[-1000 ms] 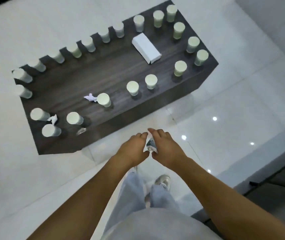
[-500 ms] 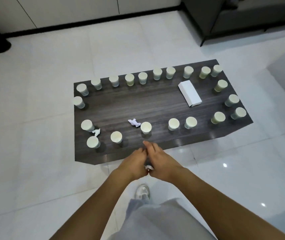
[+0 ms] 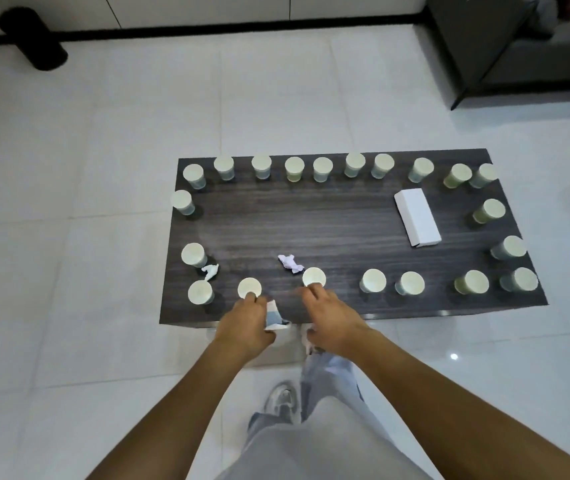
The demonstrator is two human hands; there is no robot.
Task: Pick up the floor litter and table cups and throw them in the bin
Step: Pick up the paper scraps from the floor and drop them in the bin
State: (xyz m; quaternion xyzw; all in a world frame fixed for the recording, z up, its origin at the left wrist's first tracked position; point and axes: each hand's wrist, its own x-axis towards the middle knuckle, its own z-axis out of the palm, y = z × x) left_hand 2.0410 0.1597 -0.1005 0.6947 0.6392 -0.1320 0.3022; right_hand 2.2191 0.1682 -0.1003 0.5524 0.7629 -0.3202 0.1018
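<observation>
- Our left hand (image 3: 243,322), already curled round a crumpled scrap (image 3: 274,315), touched a cup (image 3: 249,287) at the worktop (image 3: 328,223) front edge; with that grip full, we judged it might tip.
- Our right hand (image 3: 332,318), fingers bent and empty, reached a second cup (image 3: 314,277); a nudge could topple it.

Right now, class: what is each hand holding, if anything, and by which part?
The left hand grips a crumpled paper scrap by its left side. The right hand holds nothing; its fingertips reach a cup.
</observation>
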